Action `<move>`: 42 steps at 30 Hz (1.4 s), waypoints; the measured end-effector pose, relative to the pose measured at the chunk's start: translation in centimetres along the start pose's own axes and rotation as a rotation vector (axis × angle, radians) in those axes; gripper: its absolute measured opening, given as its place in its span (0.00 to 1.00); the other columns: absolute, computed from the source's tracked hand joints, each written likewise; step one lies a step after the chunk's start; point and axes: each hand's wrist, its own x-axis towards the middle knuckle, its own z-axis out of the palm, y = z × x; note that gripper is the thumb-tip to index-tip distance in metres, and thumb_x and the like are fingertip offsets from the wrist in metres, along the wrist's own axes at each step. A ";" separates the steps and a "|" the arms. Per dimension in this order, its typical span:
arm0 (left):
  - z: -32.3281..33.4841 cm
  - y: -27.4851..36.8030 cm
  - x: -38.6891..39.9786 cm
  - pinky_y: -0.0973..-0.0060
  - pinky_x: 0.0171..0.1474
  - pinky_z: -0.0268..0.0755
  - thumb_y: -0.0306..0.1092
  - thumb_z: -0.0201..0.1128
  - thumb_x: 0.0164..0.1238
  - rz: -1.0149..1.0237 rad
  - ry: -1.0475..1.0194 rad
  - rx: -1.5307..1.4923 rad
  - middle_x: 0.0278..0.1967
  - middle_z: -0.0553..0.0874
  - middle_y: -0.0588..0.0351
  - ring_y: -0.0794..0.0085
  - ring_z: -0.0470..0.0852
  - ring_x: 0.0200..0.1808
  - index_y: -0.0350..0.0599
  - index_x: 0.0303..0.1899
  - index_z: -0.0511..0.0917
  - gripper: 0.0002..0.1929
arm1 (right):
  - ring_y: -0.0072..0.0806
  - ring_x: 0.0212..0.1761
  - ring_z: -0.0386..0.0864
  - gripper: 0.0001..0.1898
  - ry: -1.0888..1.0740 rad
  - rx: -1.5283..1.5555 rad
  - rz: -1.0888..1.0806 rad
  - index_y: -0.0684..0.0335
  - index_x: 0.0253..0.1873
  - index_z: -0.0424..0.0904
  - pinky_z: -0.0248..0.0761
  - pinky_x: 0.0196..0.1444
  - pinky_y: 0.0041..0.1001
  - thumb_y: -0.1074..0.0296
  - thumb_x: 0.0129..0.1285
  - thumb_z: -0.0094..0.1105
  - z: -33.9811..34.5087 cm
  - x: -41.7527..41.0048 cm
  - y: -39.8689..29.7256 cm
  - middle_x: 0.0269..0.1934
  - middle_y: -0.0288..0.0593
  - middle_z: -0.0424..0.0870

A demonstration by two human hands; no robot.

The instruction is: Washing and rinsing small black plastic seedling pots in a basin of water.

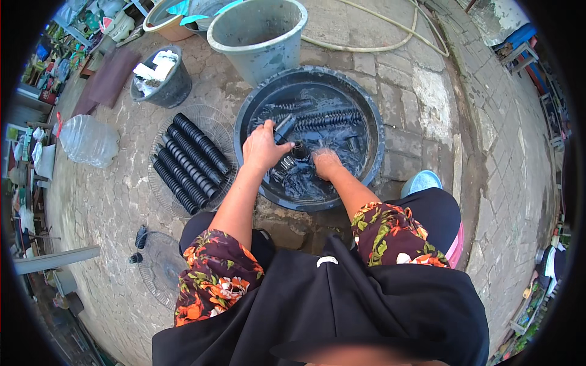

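A round black plastic tub [309, 201] of water stands in front of me. Ribbed stacks of nested black plastic pots [327, 120] lie in the water, with loose dark pieces around them. Over the tub's left half, my left hand [262, 145] has its thumb and fingers around a black plastic piece [284, 128]; its exact shape is hard to make out. A small round black pot [300, 150] is close to the left thumb. My right hand [326, 162] dips into the splashing water just right of that pot. Its fingers are partly hidden, so any hold is unclear.
Several ribbed black stacks [190, 160] rest on a round wire grille [158, 192] to the left. Behind the tub stands a tall grey bucket [256, 50]. A smaller dark bucket [176, 89] holds white scraps. A hose [366, 48] crosses the paving; a blue pail [421, 180] is near my right knee.
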 end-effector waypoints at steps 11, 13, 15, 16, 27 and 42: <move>-0.6 0.8 -0.1 0.63 0.49 0.71 0.43 0.70 0.42 0.001 0.005 -0.083 0.44 0.79 0.47 0.55 0.79 0.47 0.44 0.50 0.70 0.30 | 0.40 0.53 0.75 0.28 0.158 1.136 0.007 0.71 0.52 0.74 0.66 0.53 0.31 0.51 0.53 0.59 -19.0 1.1 -1.7 0.48 0.57 0.78; -0.6 2.4 0.2 0.62 0.47 0.71 0.42 0.70 0.41 0.098 0.097 -0.304 0.42 0.79 0.47 0.54 0.79 0.44 0.43 0.48 0.71 0.29 | 0.38 0.49 0.76 0.27 0.290 1.102 0.024 0.70 0.53 0.74 0.67 0.50 0.31 0.51 0.57 0.58 -18.6 1.0 -3.0 0.46 0.55 0.80; -0.1 3.1 0.1 0.62 0.45 0.72 0.40 0.70 0.40 0.204 0.276 -0.325 0.40 0.79 0.47 0.53 0.80 0.41 0.42 0.46 0.72 0.28 | 0.36 0.45 0.76 0.26 0.573 1.216 0.129 0.68 0.51 0.74 0.67 0.47 0.30 0.50 0.59 0.57 -18.1 1.6 -3.6 0.44 0.53 0.80; 0.0 2.9 -0.3 0.63 0.43 0.72 0.40 0.70 0.40 0.233 0.322 -0.313 0.40 0.79 0.48 0.53 0.80 0.40 0.42 0.46 0.72 0.28 | 0.36 0.47 0.76 0.26 0.445 1.254 0.119 0.69 0.52 0.74 0.67 0.49 0.30 0.50 0.59 0.57 -19.1 1.2 -4.0 0.45 0.54 0.80; 0.0 4.8 0.1 0.66 0.46 0.71 0.43 0.72 0.40 0.125 0.199 -0.546 0.37 0.82 0.41 0.55 0.81 0.41 0.36 0.45 0.73 0.30 | 0.44 0.44 0.79 0.19 0.369 0.722 -0.075 0.64 0.46 0.78 0.71 0.44 0.37 0.56 0.54 0.57 -23.5 -1.4 -3.9 0.40 0.58 0.81; -0.6 4.7 -0.6 0.68 0.43 0.71 0.43 0.70 0.44 0.056 0.241 -0.460 0.37 0.81 0.44 0.57 0.81 0.39 0.36 0.47 0.71 0.29 | 0.25 0.35 0.76 0.10 0.532 1.230 -0.153 0.64 0.42 0.80 0.69 0.41 0.28 0.66 0.59 0.56 -21.9 0.5 -4.8 0.34 0.40 0.80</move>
